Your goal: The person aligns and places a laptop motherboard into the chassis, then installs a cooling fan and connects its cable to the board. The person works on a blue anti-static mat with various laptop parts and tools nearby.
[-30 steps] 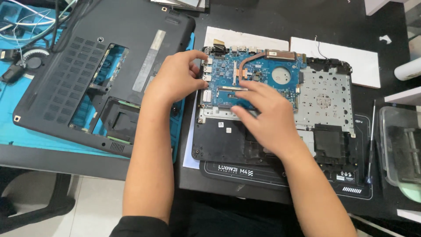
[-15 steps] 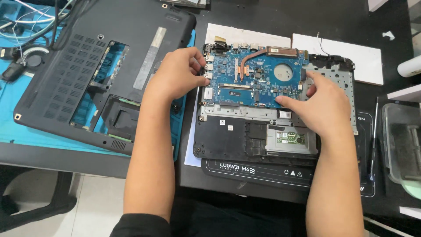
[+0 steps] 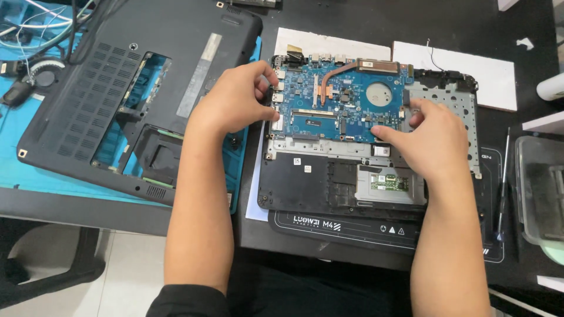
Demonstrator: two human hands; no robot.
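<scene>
An opened laptop chassis (image 3: 305, 182) lies on a black work mat, with a blue motherboard (image 3: 338, 108) and its copper heat pipe (image 3: 338, 73) exposed. My left hand (image 3: 238, 100) grips the motherboard's left edge by the port side, fingers curled on it. My right hand (image 3: 432, 138) rests on the board's lower right corner, fingertips pressing where the board meets the silver metal bay (image 3: 446, 108). A touchpad board (image 3: 388, 182) shows below my right hand.
The laptop's black bottom cover (image 3: 117, 100) lies upside down on a blue mat (image 3: 35, 176) at left. A small fan and cables (image 3: 29, 70) sit at far left. A screwdriver (image 3: 502, 188) and a clear plastic container (image 3: 540, 188) lie at right. White sheets (image 3: 464, 64) sit behind.
My right hand moved from the middle of the motherboard to its right edge and lower right corner. My left hand stayed on the board's left edge.
</scene>
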